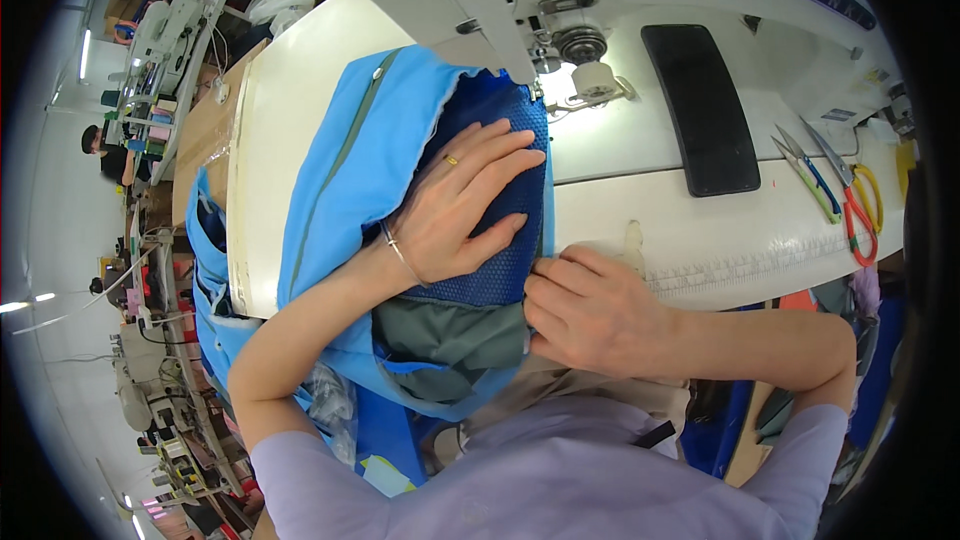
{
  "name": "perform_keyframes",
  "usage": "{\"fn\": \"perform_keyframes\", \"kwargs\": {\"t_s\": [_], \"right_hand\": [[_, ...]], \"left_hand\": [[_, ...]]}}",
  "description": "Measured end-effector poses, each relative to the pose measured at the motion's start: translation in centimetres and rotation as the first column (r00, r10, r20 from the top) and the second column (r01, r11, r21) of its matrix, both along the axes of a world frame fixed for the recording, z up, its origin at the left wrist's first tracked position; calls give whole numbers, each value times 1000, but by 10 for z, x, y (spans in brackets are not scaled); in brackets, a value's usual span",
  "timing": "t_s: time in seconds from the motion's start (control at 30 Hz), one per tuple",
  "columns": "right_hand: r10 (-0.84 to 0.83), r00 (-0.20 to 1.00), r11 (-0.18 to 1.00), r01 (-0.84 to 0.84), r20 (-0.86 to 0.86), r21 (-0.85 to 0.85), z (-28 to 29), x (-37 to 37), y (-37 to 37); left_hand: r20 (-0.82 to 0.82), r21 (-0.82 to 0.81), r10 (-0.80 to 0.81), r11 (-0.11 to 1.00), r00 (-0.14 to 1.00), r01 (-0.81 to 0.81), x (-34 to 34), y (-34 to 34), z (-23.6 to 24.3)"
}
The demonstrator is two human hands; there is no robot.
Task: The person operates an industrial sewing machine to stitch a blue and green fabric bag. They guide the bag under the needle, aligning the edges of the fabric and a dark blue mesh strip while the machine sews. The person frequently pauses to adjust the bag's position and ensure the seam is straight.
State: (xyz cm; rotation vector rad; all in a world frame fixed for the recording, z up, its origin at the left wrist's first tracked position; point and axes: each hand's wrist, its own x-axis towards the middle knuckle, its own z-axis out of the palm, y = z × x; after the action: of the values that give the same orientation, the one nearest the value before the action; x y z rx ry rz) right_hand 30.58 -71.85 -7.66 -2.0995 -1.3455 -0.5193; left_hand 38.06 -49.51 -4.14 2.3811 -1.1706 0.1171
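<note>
Sky-blue fabric, dark-blue honeycomb-patterned mesh, grey-green cloth, black phone, lavender shirt

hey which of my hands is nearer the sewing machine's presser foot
Left. Your left hand lies on the blue mesh, just short of the presser foot; your right hand is farther back, nearer your body.

Short-sleeved lavender top, thin gold-coloured ring, slim silver-coloured bangle
</note>
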Motion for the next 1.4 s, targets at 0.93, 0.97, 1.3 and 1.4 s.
{"fn": "perform_keyframes", "kwargs": {"t_s": [0.93,0.97,1.3,1.4], "right_hand": [[137,906,982,-70,402,-175,8,58,-9],[136,906,982,-69,401,-178,8,57,-9],[118,915,985,-58,385,-164,10,58,-9],[109,926,986,-53,362,-160,9,57,-10]], "left_hand": [[145,131,-79,990,986,60,26,24,-8],[146,110,-77,992,986,62,28,26,-9],[87,25,6,1000,996,-8,23,14,1],[136,142,86,984,987,-106,24,-4,4]]}}
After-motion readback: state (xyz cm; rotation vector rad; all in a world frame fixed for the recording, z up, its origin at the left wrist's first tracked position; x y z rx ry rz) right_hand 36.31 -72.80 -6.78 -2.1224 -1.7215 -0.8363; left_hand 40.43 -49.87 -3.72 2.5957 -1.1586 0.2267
